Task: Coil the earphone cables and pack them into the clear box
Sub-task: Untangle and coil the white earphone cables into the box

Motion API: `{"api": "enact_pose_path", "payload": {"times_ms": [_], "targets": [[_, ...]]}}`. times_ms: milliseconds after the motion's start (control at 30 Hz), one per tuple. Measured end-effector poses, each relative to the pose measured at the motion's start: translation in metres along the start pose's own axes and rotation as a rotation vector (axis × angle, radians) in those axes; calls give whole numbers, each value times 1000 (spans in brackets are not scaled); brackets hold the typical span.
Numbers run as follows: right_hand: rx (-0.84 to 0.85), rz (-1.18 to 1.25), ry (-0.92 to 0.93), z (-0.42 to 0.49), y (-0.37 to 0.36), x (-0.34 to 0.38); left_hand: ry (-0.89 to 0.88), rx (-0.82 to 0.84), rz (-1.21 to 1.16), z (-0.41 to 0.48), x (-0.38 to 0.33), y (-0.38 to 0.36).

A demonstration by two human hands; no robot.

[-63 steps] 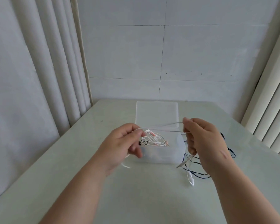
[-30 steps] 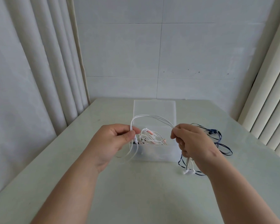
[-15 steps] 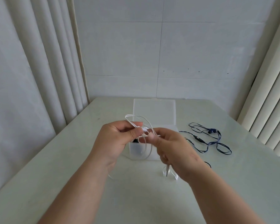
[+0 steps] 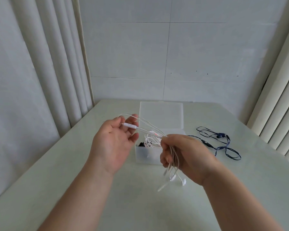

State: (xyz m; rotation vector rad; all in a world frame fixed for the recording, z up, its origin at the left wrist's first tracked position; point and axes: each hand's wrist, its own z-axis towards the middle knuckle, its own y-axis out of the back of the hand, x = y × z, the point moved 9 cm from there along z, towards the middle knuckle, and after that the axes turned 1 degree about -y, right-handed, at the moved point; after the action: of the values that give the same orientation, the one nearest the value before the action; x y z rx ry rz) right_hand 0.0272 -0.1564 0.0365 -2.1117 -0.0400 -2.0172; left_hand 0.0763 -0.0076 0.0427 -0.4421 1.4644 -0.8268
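Note:
My right hand [image 4: 182,152] is closed around a folded bundle of white earphone cable [image 4: 147,126], whose loops stretch up-left across the fingers of my left hand [image 4: 113,140]. My left hand has its palm up and fingers spread, and the cable's inline remote rests on the fingertips. The cable's earbuds and plug dangle below my right fist. Behind both hands stands the clear box [image 4: 147,155], lid tipped back, with coiled white and pink cables and something black inside. A dark blue earphone cable [image 4: 222,144] lies loose on the table to the right.
The pale table [image 4: 73,172] meets a white wall at the back. Curtains hang along the left, and vertical blinds stand at the right edge.
My hands have drawn apart from a pinch in front of the box. My left hand has opened palm up, and the white cable now lies in long folded loops gathered in my right fist.

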Motion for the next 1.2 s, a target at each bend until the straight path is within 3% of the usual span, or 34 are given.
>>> {"api": "enact_pose_path", "payload": {"times_ms": [200,367,533,700,933,1200], "targets": [[3,-171,52,-2,2,5,-58,-73,-86,5,-10,15],[-131,-441,70,-4,19,11,-65,-120,-92,6,-11,23],[-220,-714,24,0,26,6,-174,12,-87,5,-19,13],[-225,-780,64,-1,23,11,-135,92,-119,1,-11,-4],[-107,-718,-45,-1,14,-3,-213,-122,-144,5,-10,12],[-79,-894,-64,-5,14,-3,-232,-263,12,4,-20,33]]}}
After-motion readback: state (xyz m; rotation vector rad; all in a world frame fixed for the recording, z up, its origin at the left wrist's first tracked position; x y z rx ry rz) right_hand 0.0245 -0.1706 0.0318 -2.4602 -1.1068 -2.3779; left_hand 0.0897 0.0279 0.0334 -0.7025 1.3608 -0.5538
